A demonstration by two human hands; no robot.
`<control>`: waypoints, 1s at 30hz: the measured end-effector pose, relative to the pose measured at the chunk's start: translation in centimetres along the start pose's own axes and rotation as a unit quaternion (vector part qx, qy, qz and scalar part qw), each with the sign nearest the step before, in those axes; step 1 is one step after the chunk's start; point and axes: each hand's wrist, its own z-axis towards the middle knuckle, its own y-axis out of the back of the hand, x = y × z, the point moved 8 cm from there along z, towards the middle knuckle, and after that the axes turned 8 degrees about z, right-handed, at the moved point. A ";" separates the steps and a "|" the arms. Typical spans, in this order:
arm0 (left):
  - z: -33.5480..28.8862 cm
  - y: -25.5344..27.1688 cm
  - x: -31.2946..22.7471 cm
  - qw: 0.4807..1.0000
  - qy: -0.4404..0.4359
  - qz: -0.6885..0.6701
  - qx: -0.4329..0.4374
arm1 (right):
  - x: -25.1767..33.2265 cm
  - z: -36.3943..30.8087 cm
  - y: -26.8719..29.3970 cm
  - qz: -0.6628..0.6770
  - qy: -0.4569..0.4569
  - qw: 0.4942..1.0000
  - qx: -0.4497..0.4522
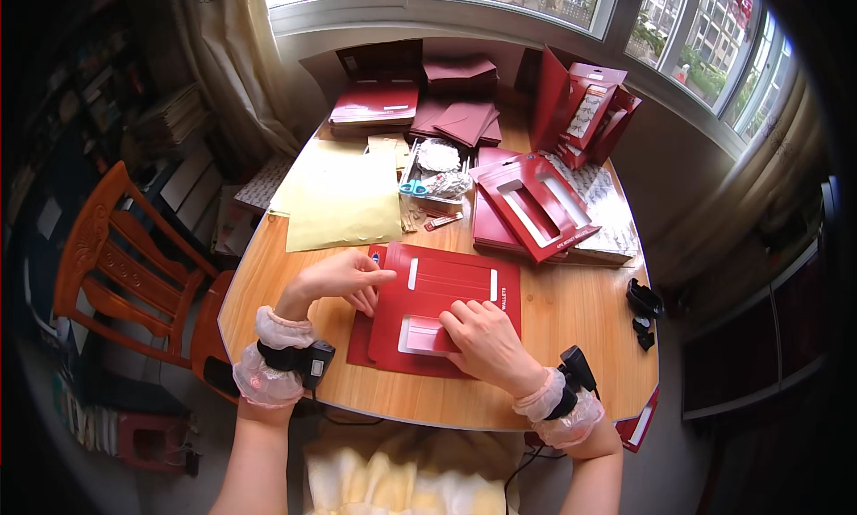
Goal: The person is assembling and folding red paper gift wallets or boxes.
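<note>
Curled fingers of the right hand (489, 341) are lying in a narrow grip over a shiny red flap (431, 334) in the lower window of a red card (451, 283), though whether they are pinching it cannot be told, while the left hand (344, 280) is holding nothing, its grip loosely wide at the card's left edge. Folding that flap is seemingly the step in hand, probably calling next for an even press. Beneath the right grip, the card is overlapping a second red card (360, 341) on the wooden tabletop (571, 354).
</note>
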 end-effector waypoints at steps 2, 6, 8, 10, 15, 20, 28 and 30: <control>0.4 1.4 0.4 0.992 0.009 0.069 -0.109 | -0.7 -0.1 -0.2 -0.004 -0.016 1.000 -0.008; 0.9 0.7 -3.3 0.937 -0.235 0.208 -0.152 | -2.0 0.2 0.0 0.004 -0.047 0.999 -0.019; 0.5 -2.1 -5.2 0.918 -0.315 0.221 -0.097 | -2.6 0.0 0.1 0.003 -0.068 0.997 -0.020; -0.1 -5.1 -6.6 0.885 -0.401 0.236 -0.018 | -3.0 -0.2 0.1 0.009 -0.079 0.997 -0.018; -0.4 -7.6 -6.5 0.840 -0.433 0.328 -0.007 | -3.6 -0.3 0.0 0.013 -0.101 0.995 -0.011; -0.2 -8.4 -6.6 0.846 -0.383 0.370 -0.037 | -3.4 -0.4 0.3 0.028 -0.101 0.994 0.010; 0.2 -8.3 -6.2 0.871 -0.333 0.361 -0.023 | -3.6 -1.0 0.6 0.073 -0.108 0.991 0.035; 0.1 -8.3 -6.3 0.869 -0.333 0.365 -0.024 | -3.5 -0.9 0.7 0.069 -0.104 0.992 0.021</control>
